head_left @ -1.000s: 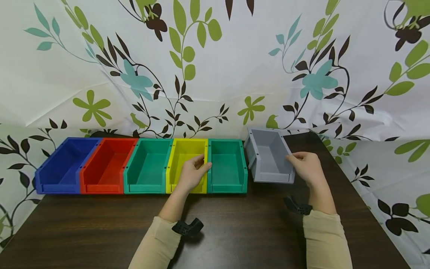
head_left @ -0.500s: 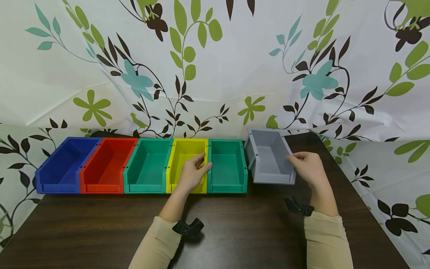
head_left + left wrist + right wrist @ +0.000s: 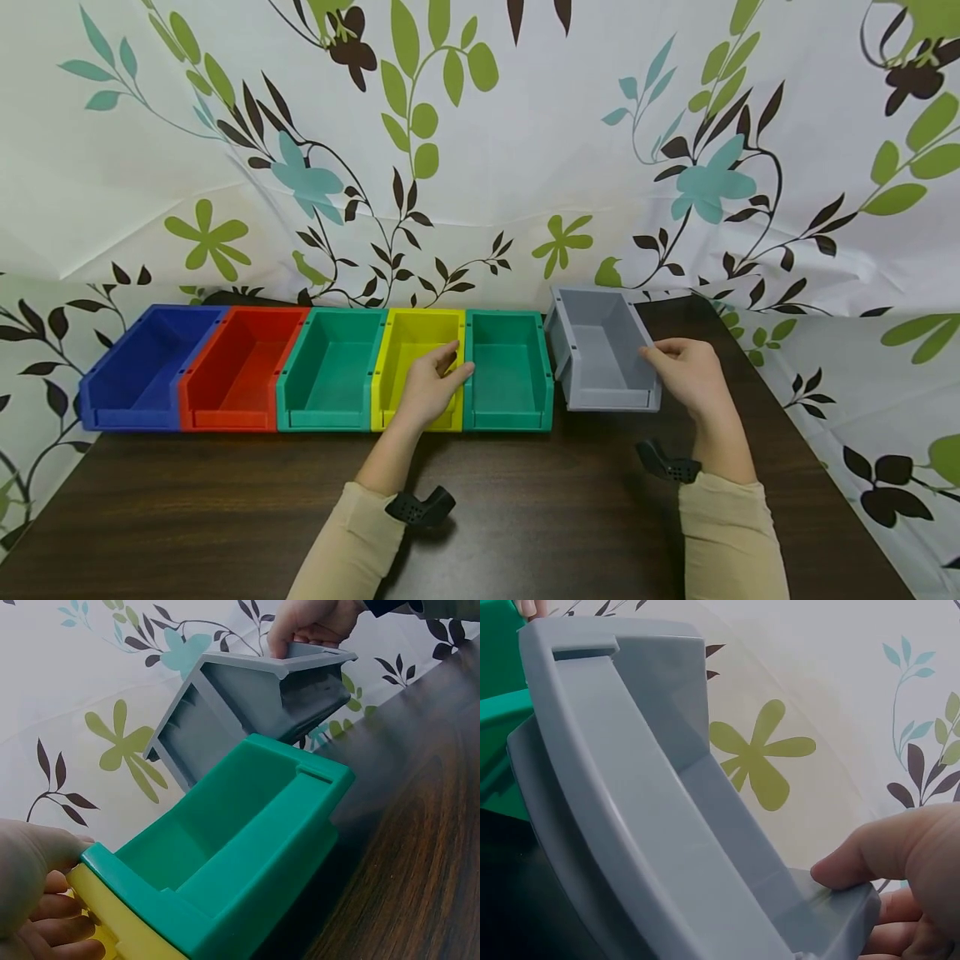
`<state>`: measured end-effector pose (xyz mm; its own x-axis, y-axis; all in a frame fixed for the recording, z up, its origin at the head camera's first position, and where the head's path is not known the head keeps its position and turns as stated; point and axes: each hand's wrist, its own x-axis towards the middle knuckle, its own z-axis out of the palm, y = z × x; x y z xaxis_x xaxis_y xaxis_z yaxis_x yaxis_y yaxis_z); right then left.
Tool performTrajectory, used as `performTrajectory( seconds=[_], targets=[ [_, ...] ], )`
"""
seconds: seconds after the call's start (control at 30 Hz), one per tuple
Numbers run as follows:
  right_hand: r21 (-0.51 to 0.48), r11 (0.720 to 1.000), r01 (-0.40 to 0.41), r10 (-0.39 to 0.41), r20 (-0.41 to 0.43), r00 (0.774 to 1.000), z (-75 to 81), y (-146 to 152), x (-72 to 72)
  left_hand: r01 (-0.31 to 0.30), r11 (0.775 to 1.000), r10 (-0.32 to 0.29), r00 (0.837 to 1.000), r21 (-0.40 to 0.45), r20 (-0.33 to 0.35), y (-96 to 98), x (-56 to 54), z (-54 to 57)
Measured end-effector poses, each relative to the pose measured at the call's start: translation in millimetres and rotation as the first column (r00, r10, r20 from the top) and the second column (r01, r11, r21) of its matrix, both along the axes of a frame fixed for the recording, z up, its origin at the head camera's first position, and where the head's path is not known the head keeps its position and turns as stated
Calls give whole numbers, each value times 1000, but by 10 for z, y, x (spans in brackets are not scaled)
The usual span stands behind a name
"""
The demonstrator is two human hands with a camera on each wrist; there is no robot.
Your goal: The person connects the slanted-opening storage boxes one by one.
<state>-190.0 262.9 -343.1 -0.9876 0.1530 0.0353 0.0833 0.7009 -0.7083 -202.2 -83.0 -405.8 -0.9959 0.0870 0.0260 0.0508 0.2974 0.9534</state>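
My right hand (image 3: 686, 372) pinches the right rim of a grey plastic bin (image 3: 609, 346), thumb inside and fingers outside, as the right wrist view shows. The grey bin (image 3: 247, 697) is held up and tilted beside the right-hand green bin (image 3: 510, 371), a narrow gap between them in the head view. My left hand (image 3: 432, 385) grips the adjoining walls of the yellow bin (image 3: 397, 354) and that green bin. Its thumb lies at the green rim (image 3: 120, 866), and its curled fingers are on the yellow side.
Left of the yellow bin, a second green bin (image 3: 330, 367), a red bin (image 3: 236, 367) and a blue bin (image 3: 146, 367) stand side by side. The dark wood table (image 3: 225, 508) extends in front of them. A leaf-patterned white sheet (image 3: 480, 183) hangs behind.
Both hands keep their grip. The grey bin has shifted only a touch toward the front with the right hand; the row of bins stays in place.
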Motion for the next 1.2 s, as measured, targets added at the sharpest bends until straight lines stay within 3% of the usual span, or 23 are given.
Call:
performTrajectory(
  seconds=[0.77, 1.03, 1.2],
  targets=[
    [43, 999, -1, 0, 39, 999, 18, -59, 3, -3, 1000, 2, 1000, -7, -8, 1, -1, -5],
    [124, 987, -102, 97, 43, 994, 14, -52, 16, 0, 1000, 0, 1000, -11, -8, 4, -3, 0],
    [170, 979, -114, 113, 17, 993, 14, -147, 10, -7, 1000, 7, 1000, -20, 0, 11, -3, -11]
  ],
)
